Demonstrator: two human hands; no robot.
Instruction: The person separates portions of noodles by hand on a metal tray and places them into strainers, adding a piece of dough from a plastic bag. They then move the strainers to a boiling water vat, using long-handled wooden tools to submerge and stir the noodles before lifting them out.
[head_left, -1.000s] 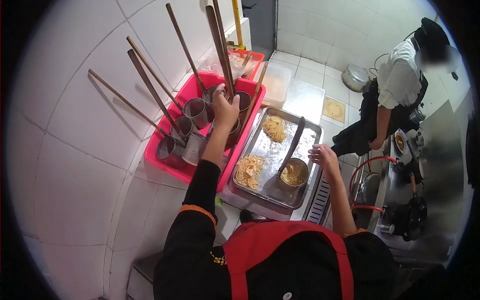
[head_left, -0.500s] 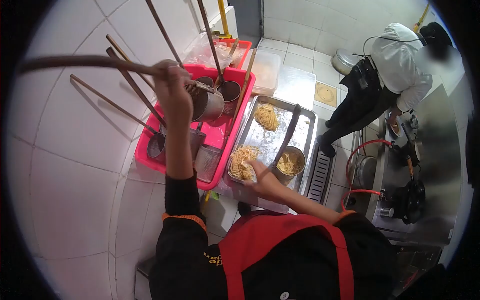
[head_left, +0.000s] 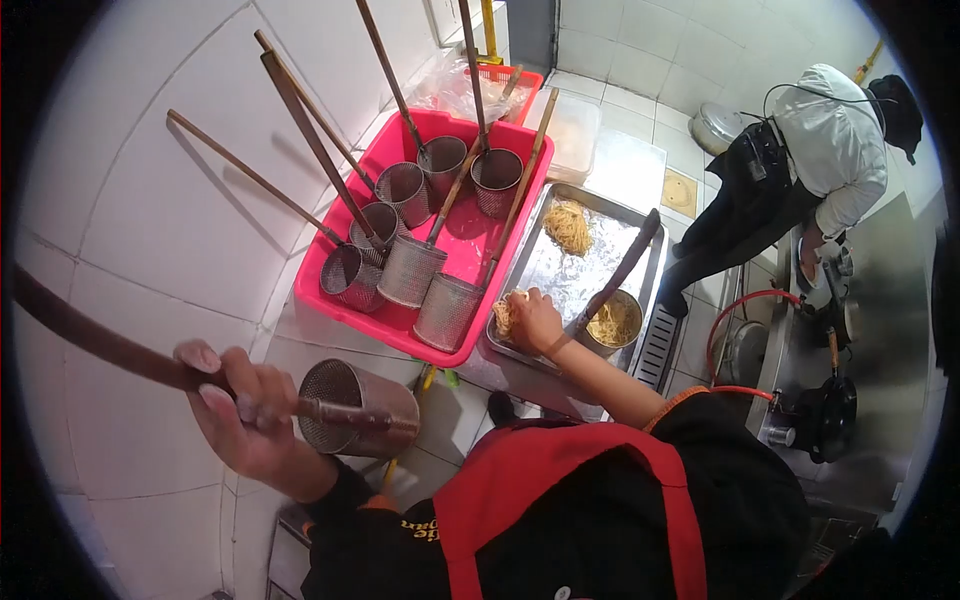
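My left hand (head_left: 245, 415) is wrapped round the wooden handle of a noodle strainer (head_left: 385, 410), whose perforated metal basket hangs in front of my apron, tilted with its mouth to the left. Over the near left corner of a metal tray (head_left: 530, 262), my right hand (head_left: 535, 322) has its fingers curled onto a clump of noodles (head_left: 503, 316), partly hidden by them. Another noodle pile (head_left: 568, 228) lies farther back on the tray. Beside my right wrist, a second strainer (head_left: 612, 325) with noodles inside stands on the tray, its dark handle slanting up.
A pink bin (head_left: 468, 262) left of the tray holds several strainers, their long handles sticking up toward the tiled wall. Behind are a red basket (head_left: 520, 85) and a plastic tub (head_left: 572, 140). A co-worker (head_left: 825, 150) leans over a steel counter (head_left: 880, 330) at right.
My left hand has brought the strainer out from above the bin, down and toward me. My right hand has closed onto the noodles. The view has shifted slightly.
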